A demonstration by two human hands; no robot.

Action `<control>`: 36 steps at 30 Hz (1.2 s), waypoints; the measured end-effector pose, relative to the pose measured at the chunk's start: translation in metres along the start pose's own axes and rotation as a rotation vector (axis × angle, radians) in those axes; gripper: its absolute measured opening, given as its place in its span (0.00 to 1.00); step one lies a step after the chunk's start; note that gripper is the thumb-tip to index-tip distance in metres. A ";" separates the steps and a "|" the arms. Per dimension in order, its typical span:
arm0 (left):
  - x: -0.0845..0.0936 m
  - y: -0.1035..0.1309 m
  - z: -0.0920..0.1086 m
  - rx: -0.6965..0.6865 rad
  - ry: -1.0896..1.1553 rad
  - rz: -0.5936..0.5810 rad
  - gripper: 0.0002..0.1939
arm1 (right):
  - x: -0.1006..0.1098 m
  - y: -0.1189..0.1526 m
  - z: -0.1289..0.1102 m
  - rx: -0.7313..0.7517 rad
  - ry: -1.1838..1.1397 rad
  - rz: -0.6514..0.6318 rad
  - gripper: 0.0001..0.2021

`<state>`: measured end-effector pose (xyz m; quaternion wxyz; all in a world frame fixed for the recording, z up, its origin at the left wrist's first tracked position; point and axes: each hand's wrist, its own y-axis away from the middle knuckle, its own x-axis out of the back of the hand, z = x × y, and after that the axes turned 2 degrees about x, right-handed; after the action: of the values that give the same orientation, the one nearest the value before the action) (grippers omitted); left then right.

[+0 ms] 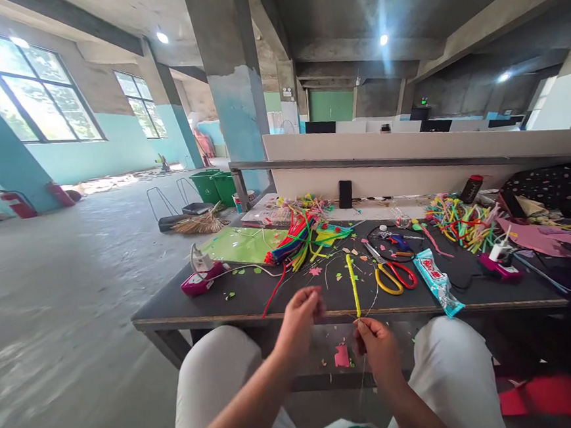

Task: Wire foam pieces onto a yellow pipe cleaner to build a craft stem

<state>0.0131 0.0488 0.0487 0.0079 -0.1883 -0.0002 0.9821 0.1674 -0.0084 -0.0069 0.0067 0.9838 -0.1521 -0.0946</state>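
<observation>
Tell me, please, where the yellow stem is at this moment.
In the head view, the yellow stem is in the right hand, right of centre, just left of the scissors on the table.

We see the right hand (379,353) pinching a yellow stem (353,288) at its lower end, the left hand (299,317) curled nearby; scissors (387,263) lie on the bench (240,302).

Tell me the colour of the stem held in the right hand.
Bright yellow; the stem shows best in the head view.
</observation>
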 end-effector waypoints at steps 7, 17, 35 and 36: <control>-0.019 0.048 -0.093 0.358 0.072 -0.267 0.22 | 0.007 -0.015 0.015 0.007 0.008 0.028 0.15; -0.018 0.037 -0.065 0.229 0.015 -0.257 0.21 | 0.007 -0.010 0.014 0.031 -0.049 -0.025 0.16; -0.036 0.021 -0.053 0.316 0.122 -0.237 0.16 | 0.000 0.004 0.010 -0.018 -0.090 -0.218 0.21; -0.036 0.021 -0.050 0.303 0.124 -0.245 0.16 | 0.001 0.004 0.009 -0.010 -0.085 -0.213 0.21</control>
<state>0.0645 0.0268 0.0149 0.1555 -0.2435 0.1250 0.9492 0.1650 -0.0125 -0.0161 -0.0051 0.9895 -0.0463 -0.1371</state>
